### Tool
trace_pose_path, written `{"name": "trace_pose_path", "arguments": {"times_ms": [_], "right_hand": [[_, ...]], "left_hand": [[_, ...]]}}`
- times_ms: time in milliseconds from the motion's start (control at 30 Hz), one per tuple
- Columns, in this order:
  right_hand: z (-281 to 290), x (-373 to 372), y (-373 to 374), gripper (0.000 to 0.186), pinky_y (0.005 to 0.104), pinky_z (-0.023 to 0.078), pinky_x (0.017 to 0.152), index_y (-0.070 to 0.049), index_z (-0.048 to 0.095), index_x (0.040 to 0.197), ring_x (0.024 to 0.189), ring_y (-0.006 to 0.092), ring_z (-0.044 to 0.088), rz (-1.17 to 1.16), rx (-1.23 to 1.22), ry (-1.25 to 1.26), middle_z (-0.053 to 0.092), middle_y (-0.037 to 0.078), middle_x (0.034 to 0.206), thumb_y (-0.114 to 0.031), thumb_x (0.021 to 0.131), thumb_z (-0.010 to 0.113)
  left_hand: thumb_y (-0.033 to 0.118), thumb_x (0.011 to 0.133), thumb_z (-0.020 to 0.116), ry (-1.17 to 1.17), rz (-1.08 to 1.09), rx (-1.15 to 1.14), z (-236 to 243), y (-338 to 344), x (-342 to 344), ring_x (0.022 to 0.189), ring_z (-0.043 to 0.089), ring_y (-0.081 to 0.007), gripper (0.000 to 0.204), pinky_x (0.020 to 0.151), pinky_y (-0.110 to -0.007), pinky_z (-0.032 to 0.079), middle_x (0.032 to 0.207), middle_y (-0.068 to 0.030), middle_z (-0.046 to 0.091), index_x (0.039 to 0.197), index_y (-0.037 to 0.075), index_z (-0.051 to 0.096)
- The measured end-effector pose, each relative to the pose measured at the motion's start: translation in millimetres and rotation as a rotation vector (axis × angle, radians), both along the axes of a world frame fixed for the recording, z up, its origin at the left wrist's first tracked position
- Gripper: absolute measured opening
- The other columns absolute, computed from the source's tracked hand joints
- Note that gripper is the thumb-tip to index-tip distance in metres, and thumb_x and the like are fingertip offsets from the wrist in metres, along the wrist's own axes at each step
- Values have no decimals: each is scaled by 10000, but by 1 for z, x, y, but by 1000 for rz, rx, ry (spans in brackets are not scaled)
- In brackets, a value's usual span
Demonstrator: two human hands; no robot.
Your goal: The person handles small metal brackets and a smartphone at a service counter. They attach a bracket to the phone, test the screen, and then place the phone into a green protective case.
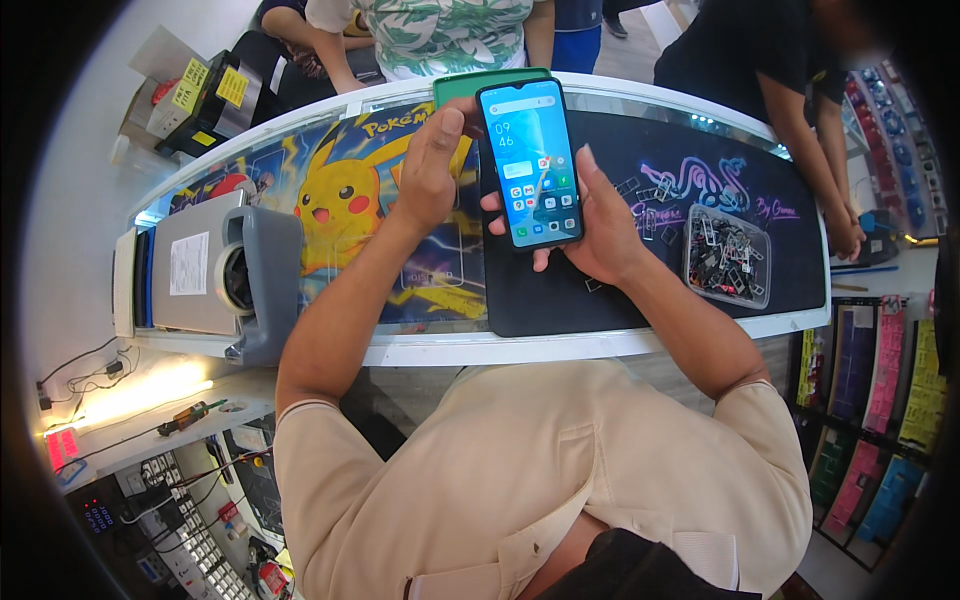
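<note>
the phone (532,165) is up off the bench (430,351), held over the left end of the black mat (530,305), its face lit with rows of app icons. the right hand (606,228) has it — fingers wrapped beneath and showing past the left edge, thumb along the right side. the left hand (430,180) stands by the phone's upper left edge, thumb raised, fingers partly hidden; i cannot tell how far they are open or whether they grip anything. the step in hand looks like checking or working the phone by touch — the next move probably calls for a steady right grip and one left fingertip brought over the glass, well clear of the tub (728,296) of small parts.
</note>
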State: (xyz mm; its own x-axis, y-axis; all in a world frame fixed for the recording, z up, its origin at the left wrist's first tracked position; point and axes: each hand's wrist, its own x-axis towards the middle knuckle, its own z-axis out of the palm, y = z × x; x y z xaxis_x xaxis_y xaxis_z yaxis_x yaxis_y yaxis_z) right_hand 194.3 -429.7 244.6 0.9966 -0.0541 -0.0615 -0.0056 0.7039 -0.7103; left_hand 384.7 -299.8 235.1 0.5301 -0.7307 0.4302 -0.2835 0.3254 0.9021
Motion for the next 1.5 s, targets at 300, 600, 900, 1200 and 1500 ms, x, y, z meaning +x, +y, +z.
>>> {"name": "trace_pose_path", "arguments": {"times_ms": [300, 600, 900, 1200, 1500], "right_hand": [[-10, -8, 3, 723, 295, 578, 589, -29, 476, 1516, 1153, 250, 725, 35, -124, 5, 710, 190, 1316, -587, 1070, 590], [-23, -20, 15, 813, 285, 482, 580, 107, 660, 1273, 694, 165, 645, -276, -669, -155, 755, 165, 1155, -603, 908, 812], [-15, -123, 96, 926, 347, 559, 508, 13, 453, 1459, 885, 293, 714, 533, -437, -342, 677, 209, 1165, -550, 863, 884], [-20, -336, 239, 1085, 250, 468, 427, -51, 378, 1572, 877, 314, 742, 1842, -21, -36, 713, 208, 1067, -882, 902, 578], [-30, -695, 295, 1100, 240, 499, 478, -42, 347, 1603, 912, 300, 739, 2667, 212, 217, 691, 280, 1171, -867, 914, 580]], "left_hand": [[363, 1184, 343, -90, 108, -12, -6, -2, 2, 1017, 629, -236, 538, 942, -358, 494, 1123, -146, 694, 1278, -58, 665], [396, 1165, 494, 62, 12, 64, 69, 45, -69, 1032, 661, -176, 411, 934, -363, 543, 1067, -107, 690, 1304, 69, 701], [452, 1135, 573, 305, 657, -491, 65, 173, -340, 1011, 659, -92, 441, 912, -272, 529, 1205, -47, 747, 1297, 76, 737], [676, 1117, 403, 489, 1355, -652, 1, 212, -692, 1195, 585, -188, 784, 1080, -382, 468, 1277, -59, 673, 1573, 49, 523], [626, 1053, 604, 155, 1943, -682, -17, 121, -1083, 873, 660, -113, 959, 786, -277, 562, 1309, -94, 627, 1719, 44, 233]]}}
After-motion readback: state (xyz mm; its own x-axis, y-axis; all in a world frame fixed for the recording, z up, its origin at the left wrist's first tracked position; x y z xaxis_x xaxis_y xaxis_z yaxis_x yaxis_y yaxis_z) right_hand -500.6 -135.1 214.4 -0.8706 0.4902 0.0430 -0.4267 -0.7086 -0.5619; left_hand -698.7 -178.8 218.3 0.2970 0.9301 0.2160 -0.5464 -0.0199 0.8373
